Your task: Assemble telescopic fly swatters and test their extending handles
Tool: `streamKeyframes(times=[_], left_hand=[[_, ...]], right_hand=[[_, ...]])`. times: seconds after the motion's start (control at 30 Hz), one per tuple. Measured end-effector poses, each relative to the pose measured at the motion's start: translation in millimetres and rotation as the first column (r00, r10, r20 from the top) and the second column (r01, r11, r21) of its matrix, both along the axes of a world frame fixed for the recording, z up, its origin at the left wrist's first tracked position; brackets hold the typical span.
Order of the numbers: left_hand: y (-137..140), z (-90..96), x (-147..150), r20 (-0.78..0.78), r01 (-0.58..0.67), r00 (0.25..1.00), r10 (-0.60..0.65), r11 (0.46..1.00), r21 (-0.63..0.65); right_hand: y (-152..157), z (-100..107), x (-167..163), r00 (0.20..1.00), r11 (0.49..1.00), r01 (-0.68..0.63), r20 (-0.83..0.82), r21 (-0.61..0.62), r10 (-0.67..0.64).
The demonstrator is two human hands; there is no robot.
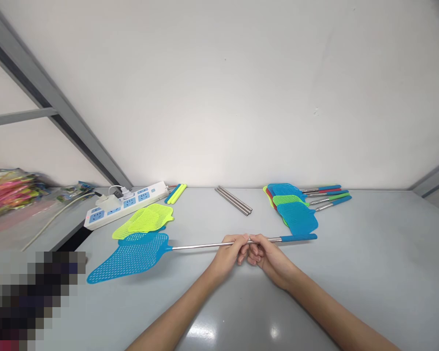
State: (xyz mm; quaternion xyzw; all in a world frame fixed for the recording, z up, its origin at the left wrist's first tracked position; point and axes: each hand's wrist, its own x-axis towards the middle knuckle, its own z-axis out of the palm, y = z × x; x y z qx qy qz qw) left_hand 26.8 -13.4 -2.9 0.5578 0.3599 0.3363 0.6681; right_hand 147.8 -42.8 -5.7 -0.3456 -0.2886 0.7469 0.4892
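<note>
Both my hands grip the metal rod of a blue fly swatter (131, 258), close together near the middle of its length. My left hand (231, 251) pinches the rod on the side toward the perforated blue head, which points left. On the handle side, my right hand (265, 253) is closed round the same rod, its thumb near my left one. The swatter's blue grip sleeve (298, 238) extends to the right. Behind its head lie yellow swatter heads (146, 219), partly over a blue one.
Several bare metal rods (234, 201) lie near the wall. Stacked swatters (296, 219) are at the right. A white power strip (128, 204) with plugs and loose coloured sleeves (176, 194) sit at the left rear. Bagged colourful pieces (14, 192) lie far left.
</note>
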Motion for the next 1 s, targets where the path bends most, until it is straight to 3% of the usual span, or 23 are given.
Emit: streamKeyframes(times=[0.33,0.73,1.0], left_hand=[[0,1.0,-1,-0.001,0.029,1.0,-0.029,0.999,-0.03],[7,8.7,-8,-0.028,0.075,0.997,-0.077,0.994,-0.074],[10,21.6,-16,-0.016,0.116,0.993,-0.117,0.992,-0.057]], right_hand=[[0,6,2,0.997,0.997,-0.06,-0.045,0.046,0.063],[-1,14,-3,0.994,0.988,0.077,0.085,-0.136,-0.066],[-4,23,-4,0.994,0.992,0.069,0.096,-0.106,-0.058]])
